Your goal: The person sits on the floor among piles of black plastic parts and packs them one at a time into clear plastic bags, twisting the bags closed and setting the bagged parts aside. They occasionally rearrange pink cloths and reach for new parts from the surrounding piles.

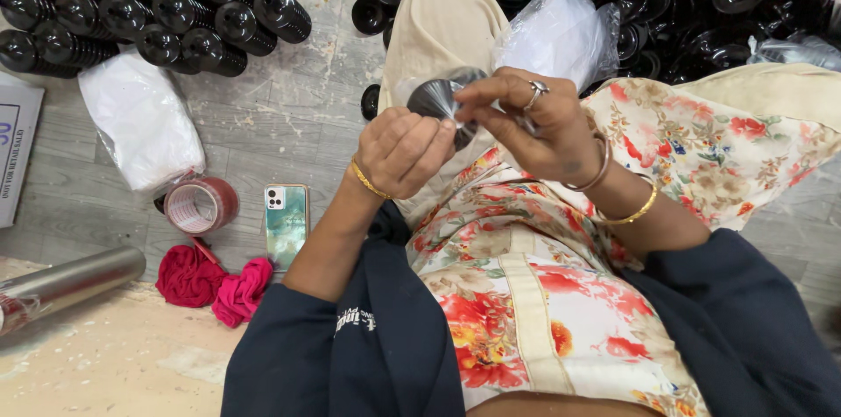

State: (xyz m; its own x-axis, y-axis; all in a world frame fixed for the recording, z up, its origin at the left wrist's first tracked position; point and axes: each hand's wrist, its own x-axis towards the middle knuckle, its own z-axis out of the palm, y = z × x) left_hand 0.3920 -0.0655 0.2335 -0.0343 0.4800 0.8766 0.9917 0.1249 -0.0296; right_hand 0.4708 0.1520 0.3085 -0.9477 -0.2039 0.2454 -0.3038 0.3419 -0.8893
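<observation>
Glossy black caps (210, 10) lie heaped on the grey wood-grain floor (289, 110). The dress (534, 286) is cream with red flowers (sleeves navy). Red tape roll (200, 205), magenta cloth (215, 281), teal marbled phone (286, 224).

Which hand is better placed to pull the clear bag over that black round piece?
Probably the right hand: its fingers already pinch the clear plastic bag at the black round piece. The left hand is closed beneath it, steadying.

left hand (405, 150) — right hand (534, 123) | both grip bagged black cap (435, 98)
</observation>
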